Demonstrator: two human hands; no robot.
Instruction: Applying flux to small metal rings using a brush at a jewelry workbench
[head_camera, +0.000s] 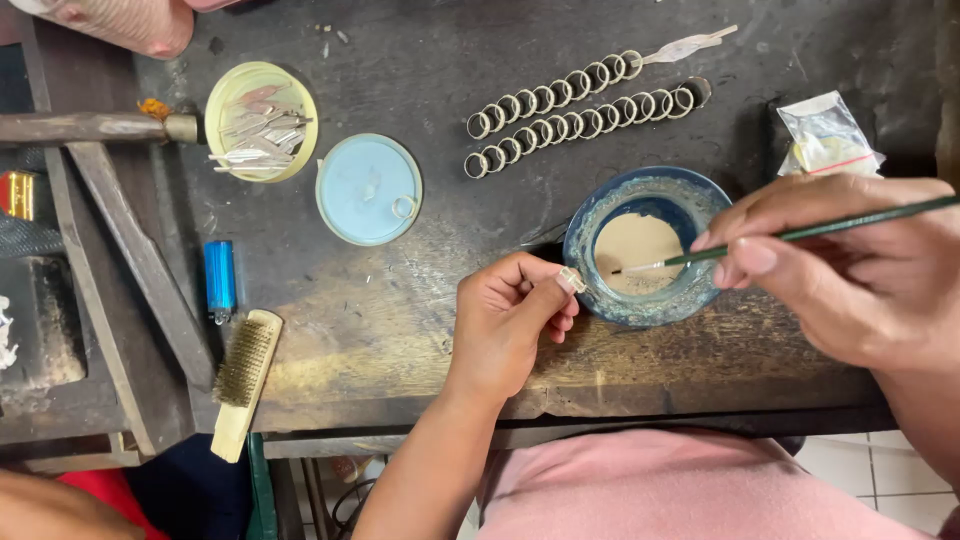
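Tabletop (400, 330): dark, worn wood.
Bowl (600, 215): blue, holds pale paste, sits between the hands.
Right hand (850, 270): grips a thin brush (800, 233), tip in the bowl.
Left hand (505, 320): pinches a small ring (571, 280) at the bowl's rim.

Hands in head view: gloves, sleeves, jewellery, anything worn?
Both hands are bare: no gloves, rings, watch or bands visible. The left hand and its forearm are uncovered down to the frame edge, no sleeve. The right hand likewise shows no sleeve at the wrist. Nails are short and unpainted.
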